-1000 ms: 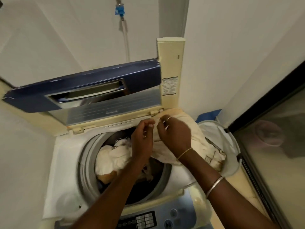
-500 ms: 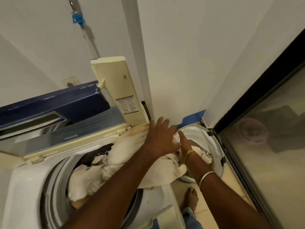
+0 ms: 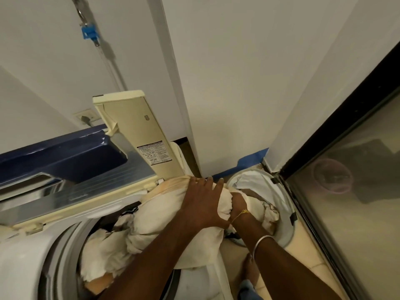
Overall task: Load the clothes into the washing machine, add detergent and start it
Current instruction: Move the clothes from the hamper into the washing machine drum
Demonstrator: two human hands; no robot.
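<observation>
A washing machine (image 3: 23,260), white and top-loading, is cut off at the left and bottom edges, so its controls are out of view. Its blue lid (image 3: 65,152) stands raised at the back, and the label on the cream side panel is too small to read.

A cream cloth (image 3: 155,224), large and bunched, trails from the drum opening over the machine's right edge, its far end reaching into the basket (image 3: 286,202). Dark clothes under it in the drum are mostly covered.

The basket is round and white. It stands on the floor just beside the machine and against a glass door (image 3: 357,213), and most of what it holds is hidden.

The left hand (image 3: 203,204) has its fingers spread and its palm pressed flat on top of the cloth.

The right hand (image 3: 238,202), at the basket's near rim, is curled into a bunch of the same cloth, with the fingertips buried in the folds. That wrist wears a thread bracelet (image 3: 240,214) and a metal bangle (image 3: 259,243).

A bare foot (image 3: 249,267) is partly hidden under the right forearm.

On the wall are a hose with a blue clip (image 3: 88,34), a socket (image 3: 86,118) half behind the lid, and a strip of blue tape (image 3: 251,159) at floor level.
</observation>
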